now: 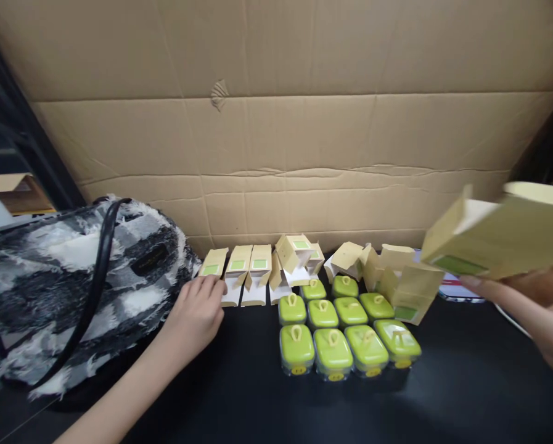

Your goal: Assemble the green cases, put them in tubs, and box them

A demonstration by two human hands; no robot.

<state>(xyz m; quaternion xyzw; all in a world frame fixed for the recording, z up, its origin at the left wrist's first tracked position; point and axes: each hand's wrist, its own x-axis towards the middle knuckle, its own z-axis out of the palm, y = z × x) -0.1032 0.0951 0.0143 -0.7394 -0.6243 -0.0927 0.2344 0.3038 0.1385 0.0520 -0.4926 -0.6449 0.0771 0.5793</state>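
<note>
My left hand (201, 310) is closed, fingers curled on the lower end of the leftmost small cardboard box (214, 259); its fingertips are partly hidden. On the right, my right hand (542, 308) grips a tan cardboard box (512, 231) with an open flap, held above the table and slightly blurred. Beside the left hand lie more open boxes (260, 262) with green labels and white insides. Several clear containers (333, 348) with green lids and pale loop handles stand in rows in the middle.
A fluffy black-and-white bag (137, 271) with a black strap sits at left. More open boxes (410, 287) stand behind the containers, near a phone-like device (458, 290) and white cable. A large cardboard sheet (304, 135) walls the back of the black table (267, 407).
</note>
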